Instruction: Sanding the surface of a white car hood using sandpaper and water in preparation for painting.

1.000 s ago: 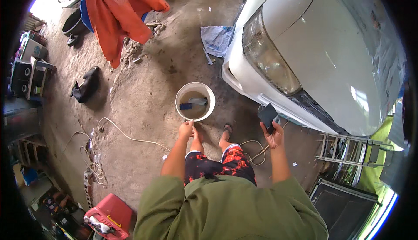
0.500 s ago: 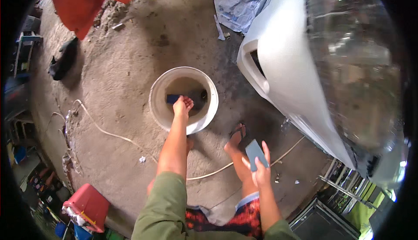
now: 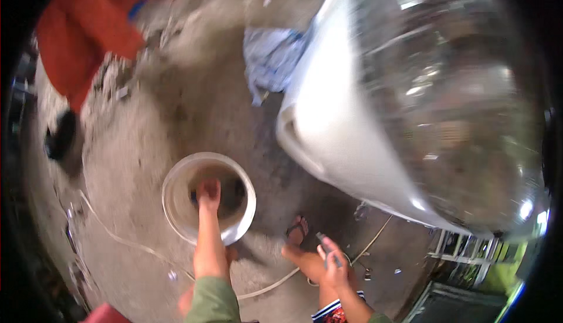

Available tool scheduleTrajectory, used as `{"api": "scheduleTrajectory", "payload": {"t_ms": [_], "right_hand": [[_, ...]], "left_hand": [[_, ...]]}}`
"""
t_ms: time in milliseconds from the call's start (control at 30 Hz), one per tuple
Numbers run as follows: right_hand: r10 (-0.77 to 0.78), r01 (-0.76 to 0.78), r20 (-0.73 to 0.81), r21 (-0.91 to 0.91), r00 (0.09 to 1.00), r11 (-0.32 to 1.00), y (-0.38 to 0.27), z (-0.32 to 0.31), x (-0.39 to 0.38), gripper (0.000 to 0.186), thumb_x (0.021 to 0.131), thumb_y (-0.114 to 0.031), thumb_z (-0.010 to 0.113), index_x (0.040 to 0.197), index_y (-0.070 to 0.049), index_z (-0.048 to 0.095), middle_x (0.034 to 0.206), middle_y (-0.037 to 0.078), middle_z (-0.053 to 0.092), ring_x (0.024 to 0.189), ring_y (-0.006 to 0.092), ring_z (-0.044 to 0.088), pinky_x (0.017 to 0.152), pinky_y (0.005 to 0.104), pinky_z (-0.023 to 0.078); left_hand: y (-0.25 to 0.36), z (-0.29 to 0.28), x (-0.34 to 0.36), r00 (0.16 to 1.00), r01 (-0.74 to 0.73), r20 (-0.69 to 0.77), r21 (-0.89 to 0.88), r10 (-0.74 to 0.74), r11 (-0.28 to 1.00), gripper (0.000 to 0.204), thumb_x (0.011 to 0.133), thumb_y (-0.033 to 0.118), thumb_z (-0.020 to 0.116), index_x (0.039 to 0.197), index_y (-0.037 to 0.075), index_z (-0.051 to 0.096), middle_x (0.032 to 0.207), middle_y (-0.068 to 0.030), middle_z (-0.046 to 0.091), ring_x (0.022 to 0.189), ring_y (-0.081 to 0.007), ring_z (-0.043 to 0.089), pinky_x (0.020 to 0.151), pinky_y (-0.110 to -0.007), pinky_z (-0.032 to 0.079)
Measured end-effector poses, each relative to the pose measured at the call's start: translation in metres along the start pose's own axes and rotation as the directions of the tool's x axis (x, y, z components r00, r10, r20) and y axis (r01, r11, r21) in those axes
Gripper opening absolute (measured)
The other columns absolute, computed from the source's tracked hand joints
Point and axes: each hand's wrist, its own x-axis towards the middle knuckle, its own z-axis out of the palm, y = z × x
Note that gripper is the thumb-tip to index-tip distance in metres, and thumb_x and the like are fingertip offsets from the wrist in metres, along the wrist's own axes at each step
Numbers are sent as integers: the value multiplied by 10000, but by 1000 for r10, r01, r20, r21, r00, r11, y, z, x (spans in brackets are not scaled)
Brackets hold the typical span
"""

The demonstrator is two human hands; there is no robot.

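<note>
My left hand (image 3: 209, 191) reaches down inside a round whitish bucket (image 3: 169, 196). Motion smears its fingers, so their grip is unclear. Beside that hand, low in the bucket, shows a small bit of a dark blue thing (image 3: 193, 196), mostly hidden. Out to the right of the bucket, my right hand (image 3: 335, 267) is closed on a thin grey-blue rectangular pad (image 3: 320, 239). The pad is seen nearly edge-on, with fingers over part of it.
A large white curved body panel (image 3: 328, 112) with a glossy, glass-like surface (image 3: 446, 100) fills the right. A crumpled whitish sheet (image 3: 271, 59) lies beside it. Red cloth (image 3: 88, 36) is at the far left. A pale hose (image 3: 264, 291) crosses the floor near my sandalled foot (image 3: 298, 229).
My view has shifted, so the bucket appears lower and further left. My left hand has moved farther over the bucket's inside, covering more of the blue thing. The pad has turned from face-on to edge-on.
</note>
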Motion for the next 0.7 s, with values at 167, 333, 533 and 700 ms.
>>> {"api": "scheduleTrajectory", "payload": {"t_ms": [167,333,533,700], "right_hand": [[-602,657,287,-158,745,737,-243,-25,-38,424,954,-214,553,1325,-10,526,1422,227,441,1359,384,373,1099,512,295],[-915,519,331,-837,232,-172,-460,-157,-43,427,880,-83,562,1301,-26,517,1451,308,334,1338,530,308,1053,586,338],[-791,230,381,-924,478,-306,-574,-217,-25,509,875,-196,574,1360,-71,481,1493,152,342,1413,357,249,1156,561,142],[-338,473,440,-881,832,20,-645,-147,4,402,881,-299,538,1211,-78,603,1271,131,584,1303,229,441,1126,429,251]], "left_hand": [[32,164,-218,902,41,405,265,-150,963,213,949,205,519,789,68,557,757,-47,557,726,-185,531,717,-320,491],[3,410,-516,679,-248,672,589,-296,769,259,977,235,505,867,14,582,807,-78,585,774,-196,585,727,-335,516],[-143,568,-779,303,-782,738,554,-603,286,308,972,250,494,873,-8,632,802,-78,647,730,-174,628,696,-331,518],[-197,629,-824,168,-970,844,49,-509,-238,292,964,234,505,965,-28,633,829,-55,655,738,-137,615,714,-282,509]]}}
